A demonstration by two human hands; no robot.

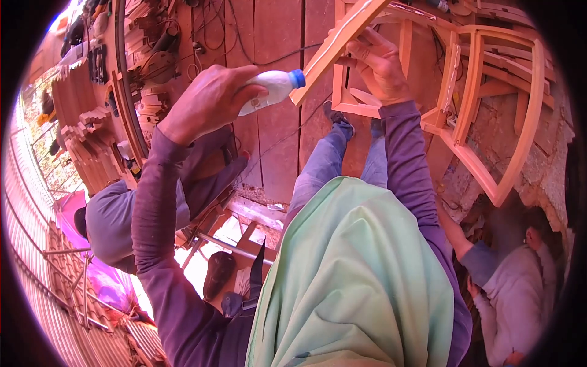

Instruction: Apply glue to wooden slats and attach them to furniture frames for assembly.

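Observation:
My left hand (pixel 205 104) is closed around a white plastic bottle (pixel 267 92) with a blue top, tilted so that the top points right and slightly up. That top is close to the lower end of a light wooden bar (pixel 333 50), though I cannot tell whether they touch. A white line, like glue, runs along the bar. My right hand (pixel 384 68) grips the bar from its right side, holding it slanted, with its upper end cut off by the picture's edge. Behind the right hand is a wooden frame (pixel 358 109).
Wooden chair-like frames (pixel 535 116) crowd the right side. Stacks of cut wood (pixel 79 134) and a dark cable (pixel 269 63) lie at the far left and far middle. One person (pixel 110 223) is bent over at left; another (pixel 520 281) is at lower right.

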